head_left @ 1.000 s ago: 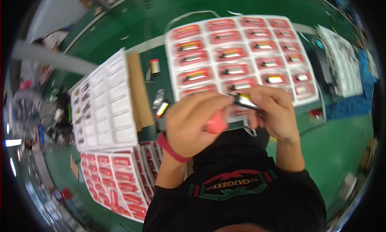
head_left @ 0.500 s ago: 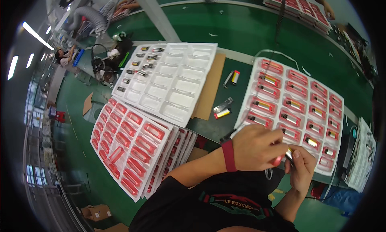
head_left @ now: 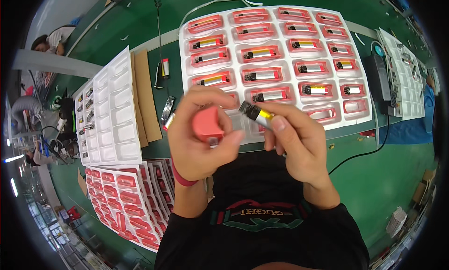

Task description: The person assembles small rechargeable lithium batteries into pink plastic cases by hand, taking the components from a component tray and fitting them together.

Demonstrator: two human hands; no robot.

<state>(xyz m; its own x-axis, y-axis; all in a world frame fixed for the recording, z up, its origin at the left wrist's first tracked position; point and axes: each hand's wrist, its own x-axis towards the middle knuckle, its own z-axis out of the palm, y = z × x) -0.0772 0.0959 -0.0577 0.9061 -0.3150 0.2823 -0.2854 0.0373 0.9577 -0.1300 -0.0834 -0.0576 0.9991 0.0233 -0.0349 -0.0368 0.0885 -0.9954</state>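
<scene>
Shell (head_left: pixel 206 124) is cupped in curled left hand (head_left: pixel 184 146); to its right, cell (head_left: pixel 256 114) is pinched by right hand (head_left: pixel 301 146), dark end apparently left unobstructed. Tray (head_left: pixel 235 62) is set beyond hands, likely for reach.

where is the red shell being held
In the head view, the red shell is in the left hand, left of the battery held by the right hand.

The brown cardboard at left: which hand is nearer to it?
Left. The left hand, curled around a red piece, is to the right of the cardboard; the right hand, gripping a black-and-silver piece, is farther right.
</scene>
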